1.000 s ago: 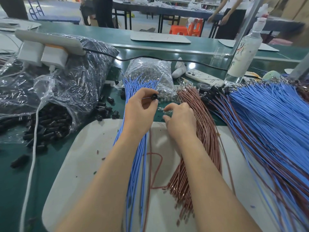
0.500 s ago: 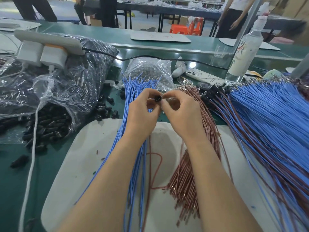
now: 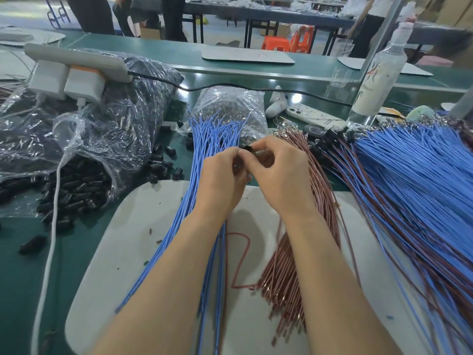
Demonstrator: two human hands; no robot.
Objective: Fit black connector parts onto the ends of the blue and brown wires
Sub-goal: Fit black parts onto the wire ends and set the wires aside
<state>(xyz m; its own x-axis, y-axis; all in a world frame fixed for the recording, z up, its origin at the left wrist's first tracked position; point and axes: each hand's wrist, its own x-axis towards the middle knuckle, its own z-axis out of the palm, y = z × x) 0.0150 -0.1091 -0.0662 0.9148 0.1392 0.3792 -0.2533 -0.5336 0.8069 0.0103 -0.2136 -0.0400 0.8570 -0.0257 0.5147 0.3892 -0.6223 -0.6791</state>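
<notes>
Both hands meet above the far edge of a white mat [image 3: 143, 226] on the green table [image 3: 23, 278]. The left hand [image 3: 222, 175] pinches a small black connector part [image 3: 247, 149] at its fingertips, and the right hand [image 3: 279, 175], fingers curled, pinches the same part from the other side with thumb and forefinger. Whether a wire end sits in that pinch cannot be told.

The part is held up off the table, between the two loose bundles. The blue wires [image 3: 207, 134] run under the left wrist, the brown wires [image 3: 317, 185] under the right, and both bundles lie along the mat toward the person.

Left of the blue wires a few loose black parts [image 3: 163, 165] lie on the table, just beside an open clear bag [image 3: 84, 185] spilling more of them. At the far right lies a large heap of wires [image 3: 409, 180] – blue and brown mixed – with black parts at its far ends
</notes>
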